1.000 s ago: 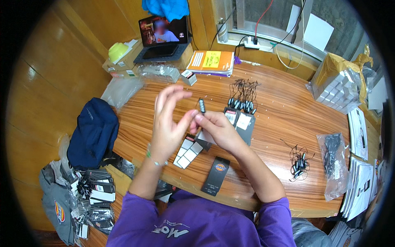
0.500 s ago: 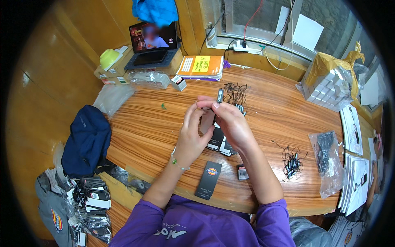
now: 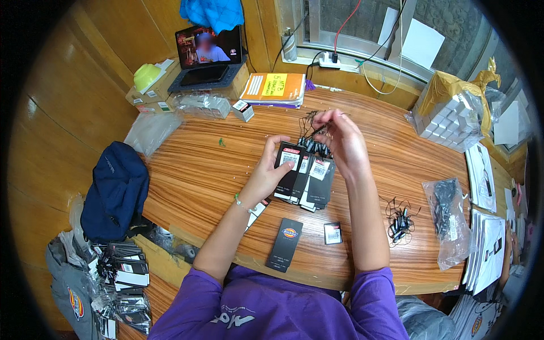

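My left hand grips a black hang tag with a white barcode sticker, thumb on its face. Pinched in my right hand is a thin black tag string, raised just right of that tag. Under and beside the held tag lies a fanned stack of black hang tags. Behind it sits a tangle of black strings with small dark seals. Nearer me rest a grey-black tag with a round logo and a small barcode card. Another white-and-black tag shows partly beneath my left forearm.
Right of my arm lie loose strings and a clear bag of black strings. A wrapped bundle of white boxes stands far right. Notebooks, a tablet and a small box are behind. At left are a blue bag and bundled tags.
My hands were together, raised over the stack with a string seal between them. Now they are apart: the left is lower with a tag showing its barcode side, the right is farther right.
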### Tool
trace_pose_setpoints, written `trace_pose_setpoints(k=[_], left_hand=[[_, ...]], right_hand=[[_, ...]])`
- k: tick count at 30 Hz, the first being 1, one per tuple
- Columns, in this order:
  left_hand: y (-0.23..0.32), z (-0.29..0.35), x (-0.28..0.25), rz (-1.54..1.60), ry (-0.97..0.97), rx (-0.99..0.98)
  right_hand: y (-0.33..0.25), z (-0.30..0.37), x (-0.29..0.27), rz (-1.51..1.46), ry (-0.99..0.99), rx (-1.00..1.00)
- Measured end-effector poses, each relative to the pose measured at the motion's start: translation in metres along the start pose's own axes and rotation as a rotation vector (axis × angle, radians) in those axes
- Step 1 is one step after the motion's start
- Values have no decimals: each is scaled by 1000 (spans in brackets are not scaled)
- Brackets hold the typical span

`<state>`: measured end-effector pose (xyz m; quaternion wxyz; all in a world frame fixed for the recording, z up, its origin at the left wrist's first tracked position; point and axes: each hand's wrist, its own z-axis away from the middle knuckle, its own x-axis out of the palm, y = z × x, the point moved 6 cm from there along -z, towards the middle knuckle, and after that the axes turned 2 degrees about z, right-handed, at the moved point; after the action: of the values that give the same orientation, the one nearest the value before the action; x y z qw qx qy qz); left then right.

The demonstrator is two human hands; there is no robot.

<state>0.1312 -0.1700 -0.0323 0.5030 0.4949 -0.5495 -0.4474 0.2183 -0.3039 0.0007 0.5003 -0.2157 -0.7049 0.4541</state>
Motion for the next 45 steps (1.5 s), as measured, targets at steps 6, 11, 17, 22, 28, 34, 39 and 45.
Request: trace_pose_setpoints(k=[6, 11, 17, 22, 28, 34, 39, 45], left_hand=[[-40, -22, 1, -8, -76, -57], [-48, -27, -6, -299, -36, -90], [-38, -17, -10, -886, 144, 79], [-15, 25, -10, -887, 170, 121], [-4, 91, -22, -847, 87, 111], [-12, 125, -24, -832, -170, -37], [-24, 121, 1, -927, -349, -102], [-33, 112, 8, -927, -350, -34]], right_hand=[[-10, -41, -38, 142, 109, 19], [2, -90, -31, 434, 21, 146], [45, -121, -56, 651, -3, 353], [71, -141, -81, 538, 73, 415], [79, -152, -98, 563, 116, 388], [42, -129, -94, 737, 237, 75], [-3, -35, -59, 918, -73, -141], [17, 126, -42, 1292, -245, 223]])
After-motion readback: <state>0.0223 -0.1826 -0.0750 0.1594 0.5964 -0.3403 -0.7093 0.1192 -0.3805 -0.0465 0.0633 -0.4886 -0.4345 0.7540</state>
